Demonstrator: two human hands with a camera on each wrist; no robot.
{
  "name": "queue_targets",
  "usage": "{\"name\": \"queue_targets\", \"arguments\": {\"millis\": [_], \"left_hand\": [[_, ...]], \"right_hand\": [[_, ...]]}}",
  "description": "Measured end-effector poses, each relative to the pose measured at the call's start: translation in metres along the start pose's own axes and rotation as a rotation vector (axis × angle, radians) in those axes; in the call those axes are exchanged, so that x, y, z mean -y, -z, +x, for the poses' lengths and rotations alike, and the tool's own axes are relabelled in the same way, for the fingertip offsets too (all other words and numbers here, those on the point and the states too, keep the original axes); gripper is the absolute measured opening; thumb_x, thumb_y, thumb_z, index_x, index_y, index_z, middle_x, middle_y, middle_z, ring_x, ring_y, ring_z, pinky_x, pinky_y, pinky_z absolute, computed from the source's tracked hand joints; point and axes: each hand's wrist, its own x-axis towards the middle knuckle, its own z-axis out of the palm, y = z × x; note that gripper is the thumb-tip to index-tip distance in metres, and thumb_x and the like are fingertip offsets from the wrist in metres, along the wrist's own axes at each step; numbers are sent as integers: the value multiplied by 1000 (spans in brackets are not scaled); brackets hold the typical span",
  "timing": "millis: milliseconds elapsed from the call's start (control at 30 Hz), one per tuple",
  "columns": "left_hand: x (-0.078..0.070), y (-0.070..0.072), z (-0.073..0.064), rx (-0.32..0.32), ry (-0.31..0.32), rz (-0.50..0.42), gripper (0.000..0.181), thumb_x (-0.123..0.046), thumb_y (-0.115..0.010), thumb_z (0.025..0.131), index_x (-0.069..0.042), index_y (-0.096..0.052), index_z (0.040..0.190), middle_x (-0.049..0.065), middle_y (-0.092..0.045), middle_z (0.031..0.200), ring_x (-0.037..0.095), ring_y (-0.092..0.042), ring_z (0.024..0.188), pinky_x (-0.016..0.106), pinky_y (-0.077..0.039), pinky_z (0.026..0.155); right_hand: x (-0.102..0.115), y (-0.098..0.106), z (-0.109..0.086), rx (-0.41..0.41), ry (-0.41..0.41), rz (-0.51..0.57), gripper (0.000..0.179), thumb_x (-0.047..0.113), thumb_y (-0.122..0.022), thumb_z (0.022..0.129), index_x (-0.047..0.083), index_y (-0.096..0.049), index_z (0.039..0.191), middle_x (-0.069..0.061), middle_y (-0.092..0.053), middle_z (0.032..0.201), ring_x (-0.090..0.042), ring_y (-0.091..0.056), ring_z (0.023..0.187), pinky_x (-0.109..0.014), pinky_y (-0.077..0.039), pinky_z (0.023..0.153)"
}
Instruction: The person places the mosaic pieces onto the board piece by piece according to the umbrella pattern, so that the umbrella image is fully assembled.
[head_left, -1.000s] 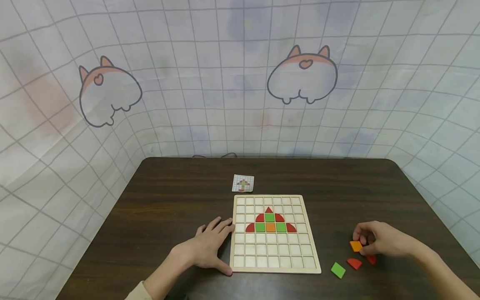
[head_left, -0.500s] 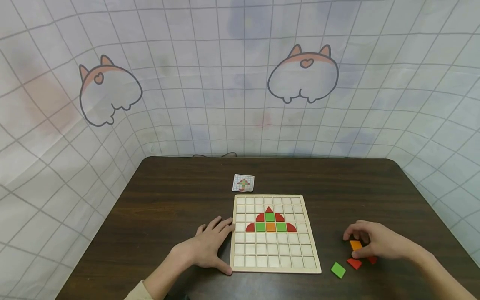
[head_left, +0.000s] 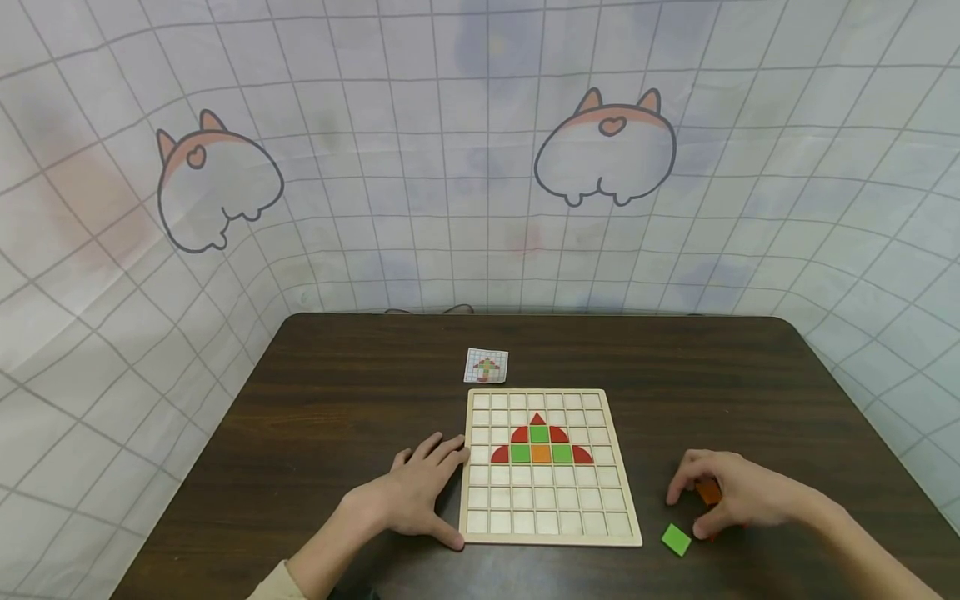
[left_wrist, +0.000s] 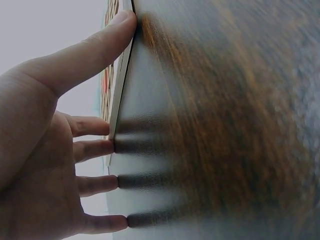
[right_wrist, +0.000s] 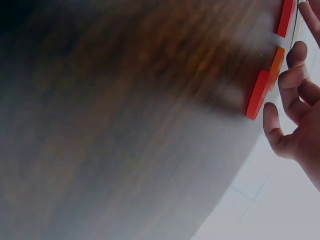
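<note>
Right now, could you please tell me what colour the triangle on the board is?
The triangle is red; it shows best in the head view.

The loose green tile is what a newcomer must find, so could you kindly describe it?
On the dark table, find the pale grid board and look just right of its near right corner. A small green tile lies there, by the right hand. Its colour sets it apart from the orange piece under that hand.

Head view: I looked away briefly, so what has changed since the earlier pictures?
The right hand moved left toward the green square tile, now largely hiding the loose red tiles; no grip shows. Left hand, wooden grid board and its tile pattern stayed put.
</note>
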Motion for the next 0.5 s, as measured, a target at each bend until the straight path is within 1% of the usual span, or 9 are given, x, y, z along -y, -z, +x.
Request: {"name": "queue_targets", "arguments": {"millis": [133, 300, 500], "left_hand": [[0, 0, 0, 0, 2, 1, 113, -66, -83, 75, -13, -32, 161, 8, -20, 169, 40, -13, 154, 70, -23, 109], [0, 0, 0, 0, -1, 1, 112, -66, -83, 75, -13, -32, 161, 8, -20, 168, 41, -13, 153, 70, -24, 109], [-1, 1, 0, 3, -2, -2, 112, -65, -83, 76, -13, -32, 161, 8, -20, 169, 41, -13, 153, 70, -23, 109]], "right_hand": [[1, -4, 3, 13, 27, -35, 32, 26, -87, 83, 27, -73, 111, 7, -58, 103, -16, -51, 87, -29, -43, 70], [2, -8, 5, 2, 68, -67, 36, 24, -89, 79, 28, -72, 110, 9, -57, 99, -12, -51, 83, -26, -42, 65], [4, -13, 10, -3, 108, -74, 33, 24, -88, 82, 28, -72, 110, 8, -58, 97, -12, -51, 85, -24, -43, 64]]}}
